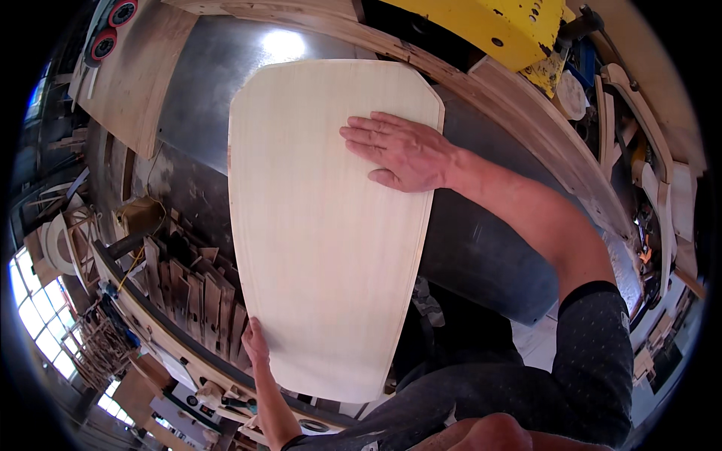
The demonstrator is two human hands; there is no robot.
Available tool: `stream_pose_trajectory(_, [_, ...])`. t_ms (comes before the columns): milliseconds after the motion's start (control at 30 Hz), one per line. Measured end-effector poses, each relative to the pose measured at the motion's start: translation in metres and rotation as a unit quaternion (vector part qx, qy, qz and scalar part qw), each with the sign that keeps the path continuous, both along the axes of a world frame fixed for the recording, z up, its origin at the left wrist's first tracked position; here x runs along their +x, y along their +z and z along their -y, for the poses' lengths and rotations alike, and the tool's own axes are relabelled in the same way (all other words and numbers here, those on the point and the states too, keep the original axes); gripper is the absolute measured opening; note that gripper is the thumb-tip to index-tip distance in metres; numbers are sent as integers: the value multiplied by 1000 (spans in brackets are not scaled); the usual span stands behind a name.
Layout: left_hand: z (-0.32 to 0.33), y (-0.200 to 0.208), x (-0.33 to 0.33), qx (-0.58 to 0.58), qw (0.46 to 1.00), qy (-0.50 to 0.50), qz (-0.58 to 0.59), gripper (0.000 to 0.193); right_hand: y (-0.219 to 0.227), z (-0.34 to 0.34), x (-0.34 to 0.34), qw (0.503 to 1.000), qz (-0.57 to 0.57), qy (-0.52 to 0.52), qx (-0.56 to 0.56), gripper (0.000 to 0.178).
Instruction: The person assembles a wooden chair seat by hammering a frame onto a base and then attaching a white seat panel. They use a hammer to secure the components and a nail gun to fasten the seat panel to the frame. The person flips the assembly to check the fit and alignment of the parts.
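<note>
A large pale wooden panel [323, 225] with clipped far corners and slightly bowed sides lies in front of me, its far part over a grey metal table [199, 94]. Flat on its upper right area rests my right hand [402, 154], fingers stretched out and close to the right edge. My left hand [256, 342] grips the panel's left edge near the close end, thumb showing on top; the other fingers are mostly hidden. The panel's near end reaches past the table toward my body.
A long wooden fence [541, 128] runs across the table's far and right side, with a yellow machine part [489, 26] behind it. Red-rimmed wheels [103, 45] are at the far left. Upright wood offcuts [192, 301] stand left of the panel.
</note>
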State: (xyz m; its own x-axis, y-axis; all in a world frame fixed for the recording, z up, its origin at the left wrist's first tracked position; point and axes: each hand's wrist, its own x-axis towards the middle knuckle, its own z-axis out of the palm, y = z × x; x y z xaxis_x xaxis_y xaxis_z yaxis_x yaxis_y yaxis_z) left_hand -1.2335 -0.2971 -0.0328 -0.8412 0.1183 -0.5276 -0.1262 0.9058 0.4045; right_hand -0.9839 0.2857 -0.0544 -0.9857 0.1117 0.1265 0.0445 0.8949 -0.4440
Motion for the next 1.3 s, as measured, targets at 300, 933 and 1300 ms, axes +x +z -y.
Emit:
stream_pose_trajectory(300, [-6, 1, 51, -3, 999, 40, -21, 62, -3, -7, 8, 999, -23, 31, -21, 56])
stream_pose_trajectory(933, [12, 1, 102, -18, 998, 48, -25, 59, -5, -17, 11, 996, -31, 75, -19, 56])
stream_pose_trajectory(1300, [1, 2, 129, 27, 998, 35, -51, 63, 0, -24, 8, 995, 0, 97, 15, 57])
